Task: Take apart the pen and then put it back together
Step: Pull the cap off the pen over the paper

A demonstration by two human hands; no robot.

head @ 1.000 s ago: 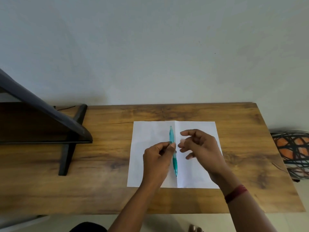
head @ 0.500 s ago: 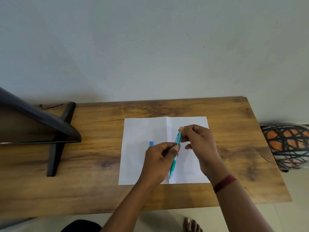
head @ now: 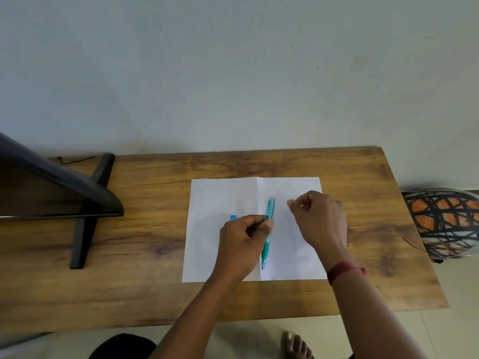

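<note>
Left hand (head: 243, 244) gripping teal pen (head: 268, 229) at mid-barrel, tip pointing toward person, above white paper (head: 215, 198); right hand (head: 320, 221) just beside, fingertips pinching small pale piece (head: 292, 200), too small to identify; blue bit (head: 233, 217) lying on paper; wooden table (head: 145, 229) lying beneath

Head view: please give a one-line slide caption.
Left hand holds teal pen over white paper; right hand pinches a small part beside it.
</note>
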